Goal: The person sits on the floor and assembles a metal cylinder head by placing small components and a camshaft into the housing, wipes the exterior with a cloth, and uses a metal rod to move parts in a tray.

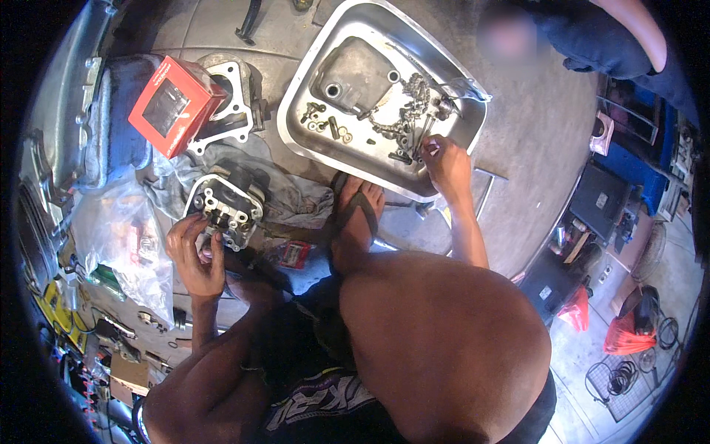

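Observation:
At the left, a cylinder head (pixel 244 201) lies with its valve side facing up. My left hand (pixel 196 255) is at its near left edge, fingers bent and thumb held apart, with nothing visible in the grasp. My right hand (pixel 449 172) reaches over the near right side of a stainless basin (pixel 290 122), thumb and fingertips pinched together; whatever they hold is too small to make out. Beneath and beyond those fingertips lies a heap of dark metal parts with a chain (pixel 416 96). A grey metal cover (pixel 351 72) and loose bolts (pixel 314 112) sit farther left in the basin.
Left of the basin stand a red box (pixel 168 111) and a gasket (pixel 235 92). A clear plastic bag (pixel 122 248), grey cloth (pixel 299 198) and red packet (pixel 295 254) lie near my feet. Another person's arm (pixel 642 29) shows at upper right, above dark cases (pixel 597 201).

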The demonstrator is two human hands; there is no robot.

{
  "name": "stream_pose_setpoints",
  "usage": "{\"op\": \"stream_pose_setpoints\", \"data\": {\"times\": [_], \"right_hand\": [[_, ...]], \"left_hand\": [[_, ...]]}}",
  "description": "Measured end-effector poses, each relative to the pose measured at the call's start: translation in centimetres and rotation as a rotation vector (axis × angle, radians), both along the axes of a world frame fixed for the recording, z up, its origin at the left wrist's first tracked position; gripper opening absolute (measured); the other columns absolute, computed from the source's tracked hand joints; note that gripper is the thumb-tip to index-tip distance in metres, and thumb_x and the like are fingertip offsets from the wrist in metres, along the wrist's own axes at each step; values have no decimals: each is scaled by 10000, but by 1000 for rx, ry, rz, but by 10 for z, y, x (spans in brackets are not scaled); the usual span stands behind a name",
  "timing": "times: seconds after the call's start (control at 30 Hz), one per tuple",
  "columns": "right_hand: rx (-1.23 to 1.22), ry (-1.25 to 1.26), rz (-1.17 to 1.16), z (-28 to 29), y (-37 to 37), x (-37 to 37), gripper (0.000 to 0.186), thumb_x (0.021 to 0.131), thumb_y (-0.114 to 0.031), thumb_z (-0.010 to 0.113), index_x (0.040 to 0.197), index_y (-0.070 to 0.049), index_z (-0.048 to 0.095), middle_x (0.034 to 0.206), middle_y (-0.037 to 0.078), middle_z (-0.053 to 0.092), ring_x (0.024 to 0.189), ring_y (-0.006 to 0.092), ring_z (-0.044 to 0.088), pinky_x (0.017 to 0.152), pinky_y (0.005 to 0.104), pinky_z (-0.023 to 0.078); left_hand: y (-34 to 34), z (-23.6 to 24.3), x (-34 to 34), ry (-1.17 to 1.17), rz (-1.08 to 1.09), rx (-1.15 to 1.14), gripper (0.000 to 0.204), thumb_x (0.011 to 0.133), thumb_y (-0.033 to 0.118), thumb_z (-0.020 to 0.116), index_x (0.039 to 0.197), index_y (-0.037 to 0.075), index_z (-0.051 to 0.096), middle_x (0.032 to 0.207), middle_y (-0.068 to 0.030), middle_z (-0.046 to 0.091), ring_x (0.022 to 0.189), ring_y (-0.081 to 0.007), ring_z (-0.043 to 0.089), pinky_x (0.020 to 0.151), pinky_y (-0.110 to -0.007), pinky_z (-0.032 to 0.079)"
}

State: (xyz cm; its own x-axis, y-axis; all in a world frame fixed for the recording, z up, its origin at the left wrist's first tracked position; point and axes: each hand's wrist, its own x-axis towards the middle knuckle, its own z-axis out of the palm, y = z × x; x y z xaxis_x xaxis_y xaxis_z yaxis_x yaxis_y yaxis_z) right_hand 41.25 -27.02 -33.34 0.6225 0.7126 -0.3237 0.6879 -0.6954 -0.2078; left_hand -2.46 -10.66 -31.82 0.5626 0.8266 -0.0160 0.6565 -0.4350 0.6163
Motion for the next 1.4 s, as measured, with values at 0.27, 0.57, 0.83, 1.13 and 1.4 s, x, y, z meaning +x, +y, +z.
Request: {"op": "stream_pose_setpoints", "data": {"times": [0.27, 0.57, 0.83, 1.13, 1.4], "right_hand": [[-62, 54, 13, 1, -2, -17, 149, 873, -179, 716, 1000, -107, 745, 937, 132, 755, 807, 330, 729, 714, 441, 560], [222, 410, 214, 39, 66, -116, 183, 876, -134, 742, 1049, -77, 730, 988, 100, 726, 870, 279, 701, 769, 379, 547], [194, 646, 440, 33, 90, -177, 164, 892, -178, 741, 1043, -113, 734, 1013, 116, 699, 924, 308, 678, 834, 382, 539], [253, 697, 561, 28, 117, -195, 139, 911, -133, 713, 1034, -70, 727, 986, 131, 694, 911, 324, 681, 805, 397, 535], [275, 648, 646, 25, 123, -203, 131, 906, -121, 713, 1021, -59, 724, 1003, 139, 701, 931, 325, 685, 838, 397, 537]], "left_hand": [[6, 3, -5, -45, 88, -93, 228, 902, 75, 680, 1124, 28, 651, 1147, -150, 661, 1122, -339, 585, 1016, -443, 398], [1, -4, -11, -140, 106, -36, 223, 892, 22, 672, 1108, 20, 616, 1165, -180, 597, 1106, -327, 580, 960, -408, 444], [-42, -19, -29, -267, 531, -358, 180, 841, 131, 763, 991, 62, 692, 959, -70, 616, 1014, -260, 555, 877, -400, 453], [-40, -29, -24, -115, 473, -222, 305, 826, 243, 786, 1093, 116, 711, 1027, -89, 555, 1026, -284, 523, 887, -400, 408], [-36, -35, -32, -183, 372, -149, 404, 756, 221, 839, 1102, 96, 672, 1027, -100, 532, 1034, -290, 511, 902, -392, 403]]}}
